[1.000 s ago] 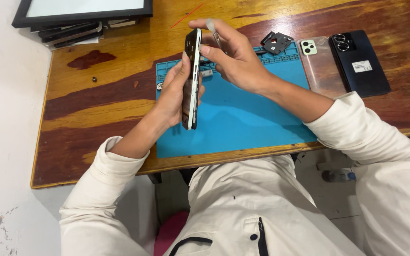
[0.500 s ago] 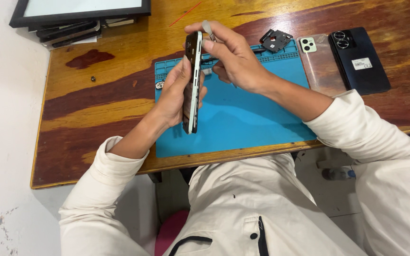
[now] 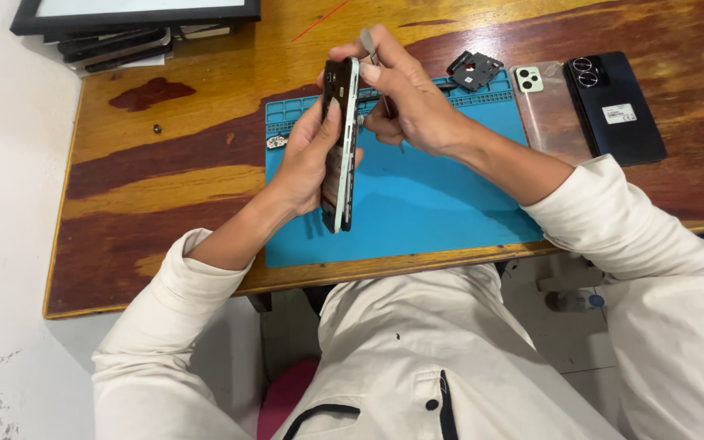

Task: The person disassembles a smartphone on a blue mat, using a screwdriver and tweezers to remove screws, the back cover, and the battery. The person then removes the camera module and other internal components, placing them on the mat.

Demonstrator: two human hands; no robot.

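Blue is the colour of the soft work mat [image 3: 442,204], and it lies flat on the wooden surface [image 3: 165,187]. Everything below is told by where it sits from this mat.

From the head camera, looking down: the phone [image 3: 340,147] is held up in the air above the left part of the mat. It stands on its thin edge, so only its side shows. Its long way runs from near the person to far from the person, with the far end tipped up higher.

The left hand [image 3: 307,159] is on the left side of the phone. Its fingers are wrapped around the phone and hold it tight, with the thumb pressed on the thin edge. The right hand [image 3: 409,102] is on the right side of the phone, up by the far end. Its fingers are pinched on a thin metal tool [image 3: 371,47], and the tool's working tip is hidden behind the fingers. Both hands are right at the phone; the right one is nearer the top end.

On the far right corner of the mat lies a small dark part [image 3: 474,69]. Just right of the mat lie a clear phone cover [image 3: 547,102] and a dark phone [image 3: 613,106], side by side. Far left of the mat, at the back, is a stack of flat things [image 3: 124,28].
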